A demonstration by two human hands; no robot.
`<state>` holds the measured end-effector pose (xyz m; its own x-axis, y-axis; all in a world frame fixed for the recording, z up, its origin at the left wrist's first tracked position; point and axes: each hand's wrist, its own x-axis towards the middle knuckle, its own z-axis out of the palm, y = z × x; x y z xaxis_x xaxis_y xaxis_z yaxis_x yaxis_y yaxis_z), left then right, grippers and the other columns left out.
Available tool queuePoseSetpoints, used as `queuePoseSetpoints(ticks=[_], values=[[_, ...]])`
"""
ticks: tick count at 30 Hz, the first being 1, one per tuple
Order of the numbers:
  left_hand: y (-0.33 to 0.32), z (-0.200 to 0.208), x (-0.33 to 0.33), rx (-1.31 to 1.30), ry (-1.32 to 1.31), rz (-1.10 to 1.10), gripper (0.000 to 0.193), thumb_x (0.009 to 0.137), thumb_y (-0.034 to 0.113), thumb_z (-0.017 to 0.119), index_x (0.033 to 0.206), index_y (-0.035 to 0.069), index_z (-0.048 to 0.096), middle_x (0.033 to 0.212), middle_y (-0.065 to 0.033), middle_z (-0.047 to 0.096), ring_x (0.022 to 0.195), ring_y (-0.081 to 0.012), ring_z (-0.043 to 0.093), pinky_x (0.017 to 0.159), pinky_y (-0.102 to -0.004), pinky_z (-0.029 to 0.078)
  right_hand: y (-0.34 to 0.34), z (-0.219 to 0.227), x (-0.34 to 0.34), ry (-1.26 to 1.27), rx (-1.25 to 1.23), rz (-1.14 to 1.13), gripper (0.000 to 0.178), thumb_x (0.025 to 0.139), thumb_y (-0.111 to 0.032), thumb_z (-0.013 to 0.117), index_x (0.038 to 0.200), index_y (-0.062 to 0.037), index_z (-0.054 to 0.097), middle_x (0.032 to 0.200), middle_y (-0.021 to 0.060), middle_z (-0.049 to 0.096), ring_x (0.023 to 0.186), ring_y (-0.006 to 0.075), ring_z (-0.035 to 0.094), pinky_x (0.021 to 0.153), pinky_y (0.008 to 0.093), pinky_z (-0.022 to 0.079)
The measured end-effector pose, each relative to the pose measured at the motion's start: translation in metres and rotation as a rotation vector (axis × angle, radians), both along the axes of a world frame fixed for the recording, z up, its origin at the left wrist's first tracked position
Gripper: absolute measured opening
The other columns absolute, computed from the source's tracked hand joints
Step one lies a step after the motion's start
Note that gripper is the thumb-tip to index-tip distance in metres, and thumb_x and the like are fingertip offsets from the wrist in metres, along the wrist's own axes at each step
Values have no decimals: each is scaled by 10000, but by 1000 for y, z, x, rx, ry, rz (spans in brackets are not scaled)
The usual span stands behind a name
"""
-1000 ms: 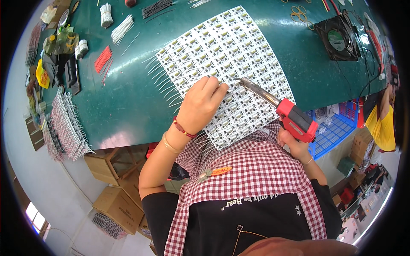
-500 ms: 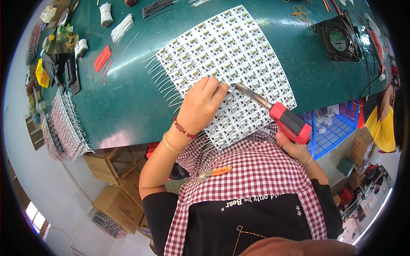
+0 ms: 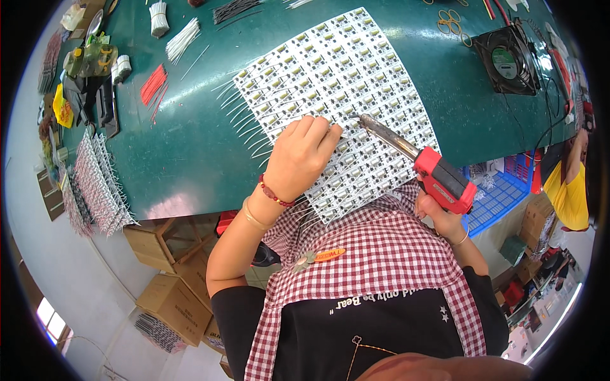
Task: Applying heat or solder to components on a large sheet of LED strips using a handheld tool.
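A large white panel of small circuit boards (image 3: 381, 76) lies on the green table and reaches over its near edge. Thin white wires (image 3: 236, 114) stick out along its left side, and more cross its surface. My left hand (image 3: 302, 149) rests over the panel's middle, fingertips pinched together; whatever they hold is hidden. In my right hand (image 3: 438, 216) is a red and black soldering gun (image 3: 448, 181), gripped by its handle. Its dark metal tip points left over the boards, a short gap to the right of my left fingertips.
Bundles of white wires (image 3: 183, 41) and red wires (image 3: 153, 84) lie on the table (image 3: 171, 146) to the left. A black fan (image 3: 505, 58) stands at the right, near rubber bands (image 3: 449, 24). Below the right edge sits a blue basket (image 3: 492, 206). Wired board stacks (image 3: 101, 184) hang at far left.
The soldering gun has moved right with my right hand, so its tip is farther from my left fingertips. My left hand has barely shifted.
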<state>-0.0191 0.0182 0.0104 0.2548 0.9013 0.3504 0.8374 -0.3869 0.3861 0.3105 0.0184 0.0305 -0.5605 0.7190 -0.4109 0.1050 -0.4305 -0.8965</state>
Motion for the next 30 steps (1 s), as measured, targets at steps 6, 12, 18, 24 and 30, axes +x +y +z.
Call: queuePoseSetpoints(ticks=[6,12,18,24,30], values=[[-3,5,-3,67,64,42,232,736,1,686,964,38,701,752,-36,461,694,-184,527,583,-312,430,6,7,-8,-6,56,-70,103,952,-78,671,1015,-8,631,797,18,617,682,103,577,615,278,483],[-4,2,2,22,-17,56,308,709,-34,689,1012,24,695,764,-47,462,680,-195,520,578,-316,438,12,9,-10,-73,-47,-61,139,934,-82,705,1046,-22,646,827,16,636,708,91,583,636,270,486],[-6,-4,4,15,-18,84,308,718,-42,679,1022,6,682,774,-64,453,678,-195,517,592,-314,452,7,0,-9,-138,95,-47,212,902,-39,734,1104,-32,669,938,-3,660,810,76,591,705,264,495],[-5,-4,5,-8,10,68,281,753,13,641,1033,-10,644,795,-75,431,722,-207,504,621,-322,459,9,0,-14,-148,277,32,156,958,-56,629,1081,32,592,769,62,615,621,117,569,573,274,482],[-6,-3,7,-2,27,69,284,750,10,646,1032,-15,649,798,-79,436,721,-208,498,627,-321,462,15,-1,-16,-157,358,100,135,959,-75,635,1054,13,597,744,45,613,616,111,570,568,266,476]])
